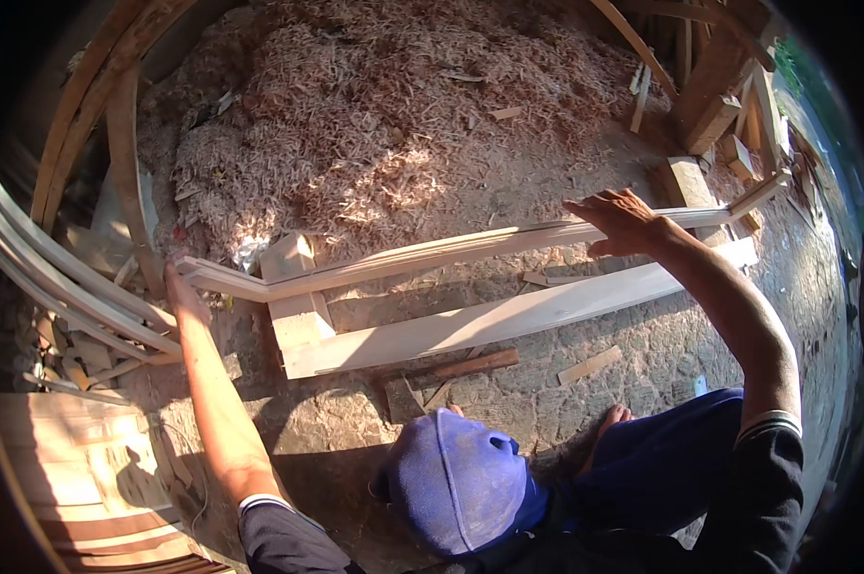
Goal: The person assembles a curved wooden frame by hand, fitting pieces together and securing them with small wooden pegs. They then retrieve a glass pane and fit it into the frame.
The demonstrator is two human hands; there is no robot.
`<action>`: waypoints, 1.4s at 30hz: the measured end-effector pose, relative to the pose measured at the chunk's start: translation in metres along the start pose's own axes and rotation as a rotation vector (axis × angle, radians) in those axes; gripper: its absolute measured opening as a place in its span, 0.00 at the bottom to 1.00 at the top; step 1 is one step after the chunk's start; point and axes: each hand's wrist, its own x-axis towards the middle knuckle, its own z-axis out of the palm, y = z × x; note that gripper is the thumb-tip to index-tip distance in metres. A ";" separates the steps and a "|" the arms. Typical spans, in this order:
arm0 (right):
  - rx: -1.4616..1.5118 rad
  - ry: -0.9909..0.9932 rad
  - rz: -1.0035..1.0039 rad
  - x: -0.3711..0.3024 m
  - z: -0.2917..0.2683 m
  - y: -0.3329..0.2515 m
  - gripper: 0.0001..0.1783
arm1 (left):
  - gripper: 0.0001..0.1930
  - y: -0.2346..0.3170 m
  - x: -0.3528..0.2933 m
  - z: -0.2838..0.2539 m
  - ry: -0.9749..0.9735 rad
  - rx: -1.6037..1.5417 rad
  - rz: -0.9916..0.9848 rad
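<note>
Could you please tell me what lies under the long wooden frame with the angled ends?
Under the frame, a pale block shows near its left bend and a second block near its right bend. The strips of both blocks directly beneath it are covered from view.

- A narrow gap ran between the wooden frame (432,253) and the pale plank (489,320), bounded left by a block (298,320).
- The frame's middle lay open from above.
- A curved board (126,153) stood close beside the left hand (187,295).
- Below the plank, a brown batten (477,364) and a bare foot (612,418) narrowed the passage.
</note>
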 end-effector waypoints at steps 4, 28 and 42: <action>0.091 0.125 0.084 0.000 0.028 -0.004 0.49 | 0.24 0.007 -0.016 0.012 0.062 0.086 0.078; 0.204 0.233 -0.028 0.020 0.068 0.018 0.19 | 0.36 0.088 -0.070 0.138 -0.119 1.387 1.537; 0.193 0.200 -0.024 0.028 0.064 0.009 0.19 | 0.38 0.104 -0.049 0.129 -0.216 1.395 1.382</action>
